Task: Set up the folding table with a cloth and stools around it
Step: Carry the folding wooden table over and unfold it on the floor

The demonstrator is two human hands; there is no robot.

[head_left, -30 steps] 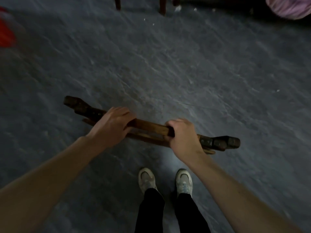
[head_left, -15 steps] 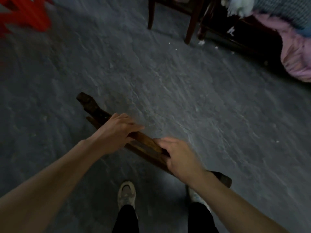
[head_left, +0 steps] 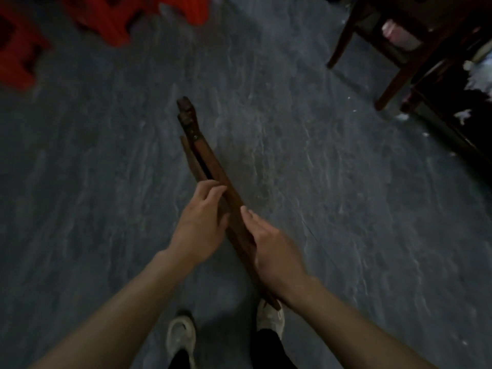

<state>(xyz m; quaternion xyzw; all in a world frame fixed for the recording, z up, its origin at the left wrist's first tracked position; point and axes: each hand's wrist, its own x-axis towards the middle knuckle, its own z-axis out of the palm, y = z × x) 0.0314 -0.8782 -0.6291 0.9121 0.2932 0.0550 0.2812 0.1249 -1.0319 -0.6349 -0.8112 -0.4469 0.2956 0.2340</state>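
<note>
While gripped in both hands above a dark grey stone-look floor (head_left: pixel 306 161), folded wooden frame (head_left: pixel 210 166) of brown slats, running from near the right foot up and away to the left, far end free in the air. Left hand (head_left: pixel 199 225) curled round the left side of the slats at mid-length, fingers over the top edge. Right hand (head_left: pixel 274 251) lower down on the right side, fingers laid nearly straight along the wood, thumb hidden; hard to tell how tight the hold. Two white shoes (head_left: pixel 181 339) below, on the floor. Wide bare floor open ahead and to the right of the frame. Red plastic stools (head_left: pixel 106 20) at the upper left edge, well apart from the frame. Dark wooden chair legs (head_left: pixel 394 75) at the upper right, with white scraps (head_left: pixel 402 117) scattered near them.
</note>
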